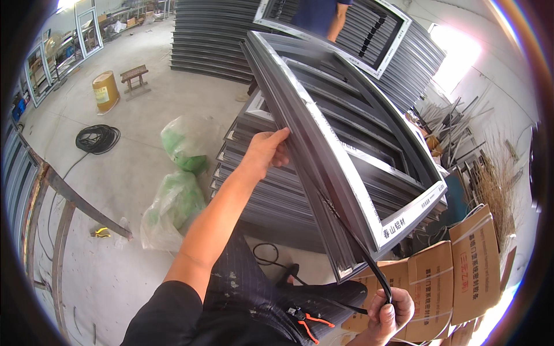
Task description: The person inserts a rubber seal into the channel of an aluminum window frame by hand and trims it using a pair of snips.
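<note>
A dark grey window frame (346, 135) with white protective film lies tilted on a stack of similar frames (268, 199). My left hand (268, 151) is at its near long side, the thumb against the profile and the other fingers curled beneath it. Lower right, my right hand (392, 311) is closed round a black rubber sealing strip (369, 262). From that hand the strip runs up to the grooved side of the frame, and a loose length trails across my legs. Cutting pliers with orange handles (309, 322) lie against my dark trousers.
Cardboard boxes (453, 277) stand at the right, near my right hand. Beyond the frame, a person in blue (314, 17) is beside another filmed frame (395, 49). Left are plastic bags (176, 199), a cable coil (98, 138), a drum (105, 95) and a stool (134, 78).
</note>
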Tool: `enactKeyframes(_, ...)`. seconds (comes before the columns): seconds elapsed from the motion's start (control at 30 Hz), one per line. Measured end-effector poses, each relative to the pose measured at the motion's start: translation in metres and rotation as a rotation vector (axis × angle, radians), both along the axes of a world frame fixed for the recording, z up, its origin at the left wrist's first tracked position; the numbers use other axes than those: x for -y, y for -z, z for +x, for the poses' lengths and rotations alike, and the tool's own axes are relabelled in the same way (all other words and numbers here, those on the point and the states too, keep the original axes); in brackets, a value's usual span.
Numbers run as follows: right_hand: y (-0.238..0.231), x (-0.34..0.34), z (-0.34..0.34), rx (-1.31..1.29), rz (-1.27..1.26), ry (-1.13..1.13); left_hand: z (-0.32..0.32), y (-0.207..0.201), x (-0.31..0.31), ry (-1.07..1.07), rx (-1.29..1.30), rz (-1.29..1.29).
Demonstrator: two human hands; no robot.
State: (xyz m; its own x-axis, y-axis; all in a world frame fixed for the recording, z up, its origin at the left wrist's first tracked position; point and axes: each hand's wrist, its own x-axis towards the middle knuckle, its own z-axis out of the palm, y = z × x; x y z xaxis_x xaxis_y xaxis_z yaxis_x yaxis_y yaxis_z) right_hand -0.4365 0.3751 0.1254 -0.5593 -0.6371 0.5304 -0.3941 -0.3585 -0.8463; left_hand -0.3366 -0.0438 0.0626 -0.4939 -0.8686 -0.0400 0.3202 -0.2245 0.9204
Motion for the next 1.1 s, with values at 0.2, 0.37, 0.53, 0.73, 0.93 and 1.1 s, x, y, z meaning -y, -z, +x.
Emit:
enactKeyframes(0.2,-0.001,-0.010,0.011,0.194,0.144,0.035,0.001,-0.006,-0.015,0.008,-0.001,0.004)
enactKeyframes(0.37,0.005,-0.004,0.025,0.169,0.274,0.112,0.014,-0.014,-0.035,0.070,-0.004,-0.042)
enactKeyframes(0.53,0.009,-0.017,0.024,-0.023,0.247,0.131,0.017,-0.016,-0.059,0.242,-0.068,0.106)
enactKeyframes(0.73,0.022,-0.017,0.014,-0.159,0.236,0.095,0.019,-0.013,-0.065,0.268,-0.007,0.020)
enactKeyframes(0.93,0.032,-0.015,0.015,-0.044,0.301,0.110,0.027,-0.007,-0.086,0.250,-0.002,-0.006)
enactKeyframes(1.1,0.039,-0.020,0.010,0.008,0.233,0.051,0.023,-0.012,-0.126,0.335,0.024,0.055)
